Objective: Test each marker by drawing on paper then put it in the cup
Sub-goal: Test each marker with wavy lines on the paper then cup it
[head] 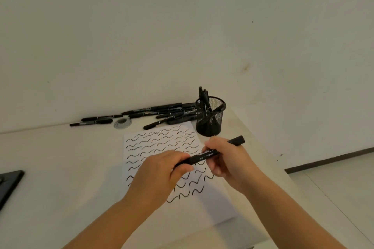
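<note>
A black marker [204, 156] is held level above the white paper [162, 147], which is covered in several black wavy strokes. My left hand [162, 174] grips the marker's left end, and my right hand [224, 157] grips its middle; the right end sticks out past my right hand. The black mesh cup [210, 119] stands just beyond the paper's far right corner and holds several markers upright. A pile of several black markers [162, 112] lies along the wall, left of the cup.
A small round grey disc [122, 122] lies on the table near the loose markers. A dark flat object [9, 184] juts in at the left edge. The table's right edge [263, 147] drops to the floor close behind the cup.
</note>
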Tool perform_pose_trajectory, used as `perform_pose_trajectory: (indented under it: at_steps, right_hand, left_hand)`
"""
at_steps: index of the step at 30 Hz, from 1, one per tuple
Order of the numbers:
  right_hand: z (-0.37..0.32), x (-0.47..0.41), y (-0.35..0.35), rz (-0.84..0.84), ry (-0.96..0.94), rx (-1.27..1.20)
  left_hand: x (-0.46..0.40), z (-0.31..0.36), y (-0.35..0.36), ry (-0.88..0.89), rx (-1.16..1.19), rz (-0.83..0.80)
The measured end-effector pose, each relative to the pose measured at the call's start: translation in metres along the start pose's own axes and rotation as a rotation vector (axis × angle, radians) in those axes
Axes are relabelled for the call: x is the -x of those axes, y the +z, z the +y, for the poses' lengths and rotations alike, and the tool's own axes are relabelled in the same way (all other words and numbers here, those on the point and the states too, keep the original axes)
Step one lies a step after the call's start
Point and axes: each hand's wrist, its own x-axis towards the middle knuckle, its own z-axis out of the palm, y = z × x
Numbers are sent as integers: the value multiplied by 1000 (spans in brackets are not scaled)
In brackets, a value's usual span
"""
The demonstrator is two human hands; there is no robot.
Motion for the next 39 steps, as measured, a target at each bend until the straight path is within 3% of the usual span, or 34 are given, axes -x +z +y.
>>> perform_pose_trajectory:
  at_steps: [5, 11, 14, 17, 20, 22, 25, 28, 34, 39]
  right_hand:
    - [8, 11, -4, 28, 4, -36]
    - [15, 19, -4, 50, -113, -66]
    - [6, 14, -42, 235, -183, -275]
    - [11, 10, -64, 324, -277, 38]
    - [44, 7, -44, 180, -231, 303]
    - [59, 7, -37, 133, -206, 311]
    - [67, 6, -43, 258, -263, 293]
    - [70, 5, -45, 364, -302, 415]
    - [73, 6, -44, 188, -320, 508]
    - [75, 5, -48, 303, -333, 525]
  left_hand:
    - [17, 7, 3, 34, -95, -23]
    - [28, 14, 4, -173, 189, -259]
    - [36, -10, -5, -332, 282, -301]
    - [35, -36, -10, -435, 229, -197]
    - [28, -36, 5, -399, 187, -177]
    - [25, -34, 18, -339, 120, -202]
    - [26, -40, 33, -265, -7, -212]
    - [28, -47, 36, -283, 52, -142]
    - [31, -50, 37, -275, 139, -108]
    - [31, -52, 37, -278, 171, -108]
